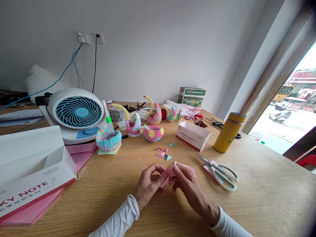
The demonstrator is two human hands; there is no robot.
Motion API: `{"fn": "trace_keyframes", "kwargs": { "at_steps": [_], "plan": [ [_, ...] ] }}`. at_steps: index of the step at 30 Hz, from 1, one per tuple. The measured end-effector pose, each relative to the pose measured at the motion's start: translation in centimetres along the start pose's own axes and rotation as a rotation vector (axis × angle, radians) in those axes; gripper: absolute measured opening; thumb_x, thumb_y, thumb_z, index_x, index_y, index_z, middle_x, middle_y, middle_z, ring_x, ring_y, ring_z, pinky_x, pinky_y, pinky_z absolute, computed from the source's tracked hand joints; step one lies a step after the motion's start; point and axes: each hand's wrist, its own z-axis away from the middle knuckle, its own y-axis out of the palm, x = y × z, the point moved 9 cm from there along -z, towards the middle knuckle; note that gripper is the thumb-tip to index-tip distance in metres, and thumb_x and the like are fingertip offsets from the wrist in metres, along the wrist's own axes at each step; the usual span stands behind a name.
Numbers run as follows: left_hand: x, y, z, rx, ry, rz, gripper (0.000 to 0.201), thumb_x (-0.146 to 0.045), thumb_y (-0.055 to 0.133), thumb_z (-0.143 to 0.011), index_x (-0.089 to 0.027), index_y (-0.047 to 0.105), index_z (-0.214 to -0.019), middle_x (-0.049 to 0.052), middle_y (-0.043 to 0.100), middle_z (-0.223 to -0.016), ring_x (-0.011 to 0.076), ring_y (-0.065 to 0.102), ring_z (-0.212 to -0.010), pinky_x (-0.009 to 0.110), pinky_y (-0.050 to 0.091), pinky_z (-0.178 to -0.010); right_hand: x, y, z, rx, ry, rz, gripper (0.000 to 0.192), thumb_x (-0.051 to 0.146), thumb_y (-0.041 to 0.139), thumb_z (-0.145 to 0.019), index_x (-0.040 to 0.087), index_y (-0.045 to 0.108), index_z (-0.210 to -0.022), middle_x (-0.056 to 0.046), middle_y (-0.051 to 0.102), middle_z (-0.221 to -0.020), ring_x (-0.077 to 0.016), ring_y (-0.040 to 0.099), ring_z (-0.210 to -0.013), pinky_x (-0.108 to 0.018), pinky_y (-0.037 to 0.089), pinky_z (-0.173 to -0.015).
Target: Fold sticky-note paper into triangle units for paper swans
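Observation:
Between both hands, low over the wooden table, is a small piece of pink paper (170, 171), partly folded. My left hand (151, 181) pinches its left side with thumb and fingers. On its right side my right hand (186, 184) grips it the same way. Behind the right hand lies more pink paper (191, 169), a sheet or pad partly hidden by the fingers. Just beyond the hands, several small folded triangles lie loose, among them a pink triangle (160, 154) and a blue triangle (168, 157).
Scissors (219, 172) rest on a pink pad to the right, near a sticky note box (193, 135) and a yellow bottle (229, 133). Folded-paper swans (154, 117) and bowls (153, 133) stand behind. At left are a fan (79, 113) and a larger open box (37, 184).

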Motion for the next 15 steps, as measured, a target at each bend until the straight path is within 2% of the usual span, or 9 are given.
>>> {"fn": "trace_keyframes", "kwargs": {
  "at_steps": [3,6,8,10,13,15],
  "plan": [
    [-0.1,-0.2,-0.1,-0.016,0.025,-0.036,0.032,-0.044,0.069,-0.076,-0.016,0.056,-0.083,-0.006,0.051,-0.056,0.0089,0.048,-0.046,0.018,0.044,-0.040,0.4,0.2,-0.1,0.022,-0.078,0.092,0.028,0.044,0.066,-0.083,0.016,0.064,-0.085,-0.002,0.060,-0.074,-0.0138,0.055,-0.064,-0.021,0.043,-0.049],
    [0.0,-0.9,-0.2,-0.105,0.016,-0.028,0.039,-0.044,0.075,-0.070,-0.018,0.054,-0.090,-0.002,0.057,-0.077,0.0088,0.054,-0.051,0.017,0.045,-0.037,0.3,-0.5,-0.2,-0.036,-0.159,0.149,0.022,0.039,0.067,-0.083,0.017,0.064,-0.085,-0.002,0.061,-0.072,-0.0133,0.055,-0.061,-0.023,0.044,-0.051],
    [0.5,-1.6,-0.1,-0.202,-0.030,-0.016,0.044,-0.047,0.076,-0.067,-0.019,0.052,-0.092,0.000,0.056,-0.088,0.0090,0.057,-0.052,0.017,0.043,-0.033,0.2,-1.2,-0.2,-0.090,-0.203,0.203,0.017,0.035,0.063,-0.086,0.018,0.064,-0.086,-0.003,0.063,-0.073,-0.0141,0.057,-0.063,-0.024,0.046,-0.054],
    [1.2,-1.9,0.0,-0.235,-0.124,-0.010,0.043,-0.053,0.071,-0.069,-0.018,0.053,-0.086,-0.001,0.055,-0.080,0.0070,0.053,-0.042,0.015,0.037,-0.028,0.7,-1.6,0.0,-0.120,-0.276,0.274,0.011,0.029,0.061,-0.088,0.019,0.064,-0.088,-0.004,0.065,-0.078,-0.0158,0.060,-0.067,-0.026,0.049,-0.059],
    [2.2,-0.6,0.2,-0.094,-0.267,0.097,0.048,-0.060,0.057,-0.079,-0.013,0.058,-0.075,0.000,0.057,-0.066,0.0039,0.047,-0.034,0.012,0.027,-0.026,2.3,-1.5,0.6,-0.145,-0.451,0.407,0.007,0.018,0.060,-0.087,0.021,0.065,-0.088,-0.005,0.069,-0.087,-0.0186,0.064,-0.080,-0.029,0.052,-0.071],
    [2.0,0.6,0.4,0.028,-0.286,0.250,0.052,-0.061,0.051,-0.082,-0.011,0.063,-0.078,0.005,0.063,-0.075,0.0049,0.052,-0.038,0.013,0.030,-0.029,3.4,-1.1,1.2,-0.155,-0.555,0.500,0.013,0.011,0.060,-0.086,0.022,0.066,-0.089,-0.005,0.070,-0.094,-0.0191,0.065,-0.089,-0.029,0.052,-0.078]
  ]
}}
